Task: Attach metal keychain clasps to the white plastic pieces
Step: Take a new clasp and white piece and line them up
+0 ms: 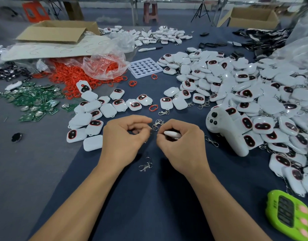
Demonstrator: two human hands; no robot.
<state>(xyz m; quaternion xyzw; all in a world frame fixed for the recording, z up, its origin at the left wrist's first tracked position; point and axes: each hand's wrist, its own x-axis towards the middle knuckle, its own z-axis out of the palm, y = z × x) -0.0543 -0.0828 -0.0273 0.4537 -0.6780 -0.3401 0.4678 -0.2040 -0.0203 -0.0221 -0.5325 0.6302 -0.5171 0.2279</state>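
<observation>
left hand (125, 138) pinches clasp (157, 124); right hand (182, 145) grips white piece (172, 134); big pile (254, 84) right, small pile (90, 122) left, mat (149, 197) between forearms.

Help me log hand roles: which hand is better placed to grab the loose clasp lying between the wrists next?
Left, probably. The loose clasp lies nearer the left hand, which pinches only the held clasp; the right hand grips a white piece.
</observation>
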